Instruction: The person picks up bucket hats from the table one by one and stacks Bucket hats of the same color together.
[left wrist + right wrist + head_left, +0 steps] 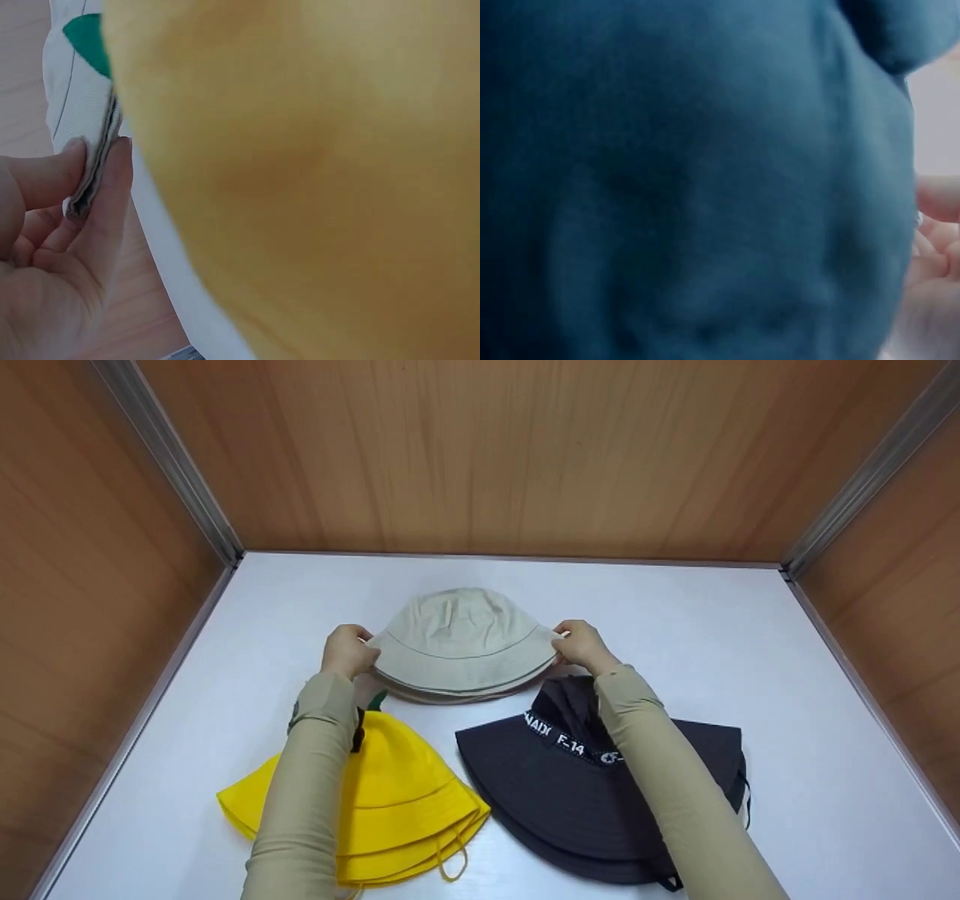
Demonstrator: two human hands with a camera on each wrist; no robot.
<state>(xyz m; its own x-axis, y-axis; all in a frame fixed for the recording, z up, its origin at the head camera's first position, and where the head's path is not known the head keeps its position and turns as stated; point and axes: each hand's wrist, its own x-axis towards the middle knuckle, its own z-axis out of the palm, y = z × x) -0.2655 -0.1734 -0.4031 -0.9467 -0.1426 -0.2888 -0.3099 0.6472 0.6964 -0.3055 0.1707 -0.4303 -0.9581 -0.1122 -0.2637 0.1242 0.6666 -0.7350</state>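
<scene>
A beige bucket hat [461,641] lies at the middle of the white table, on top of more brims stacked under it. My left hand [346,650] pinches the stack's left brim edge; the left wrist view shows thumb and finger clamped on the layered brim [94,161]. On the opposite side, my right hand [581,645] grips the right brim edge. A yellow bucket hat [405,799] sits under my left forearm and fills the left wrist view [315,180]. A black hat [570,795] with a white-lettered band lies beneath my right forearm and blocks the right wrist view [690,180].
The white table [712,645] is boxed in by wooden walls [525,450] at the back and both sides. A green patch [90,37] shows on pale fabric in the left wrist view. The yellow hat's cord [454,866] loops near the front edge.
</scene>
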